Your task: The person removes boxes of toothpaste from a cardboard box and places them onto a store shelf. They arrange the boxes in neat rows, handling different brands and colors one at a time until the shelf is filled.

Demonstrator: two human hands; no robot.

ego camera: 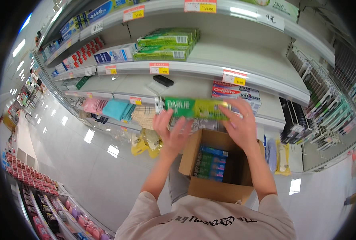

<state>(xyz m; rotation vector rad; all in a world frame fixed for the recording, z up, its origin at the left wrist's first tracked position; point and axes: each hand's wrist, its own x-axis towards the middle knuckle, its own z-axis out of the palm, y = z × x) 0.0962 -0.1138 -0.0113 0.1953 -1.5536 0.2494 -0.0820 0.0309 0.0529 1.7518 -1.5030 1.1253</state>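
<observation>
A green and yellow-green Darlie toothpaste carton (181, 107) is held level in front of the shelves. My right hand (241, 124) grips its right end. At the carton's left end, my left hand (173, 132) has its fingertips on the lower edge, partly blurred. Below my hands stands an open cardboard box (193, 154) with its flaps folded outward. Inside, on its left side, lie several green and blue toothpaste cartons (211, 165). Similar green cartons (166, 45) are stacked on the upper shelf.
Price tags line the shelf edge (196, 69). Colgate cartons (235, 93) sit on the lower shelf, near a black object (163, 80). Folded towels (118, 109) lie lower left. Hanging toothbrush packs (330, 111) project at right. Yellow packages (148, 142) hang near the floor.
</observation>
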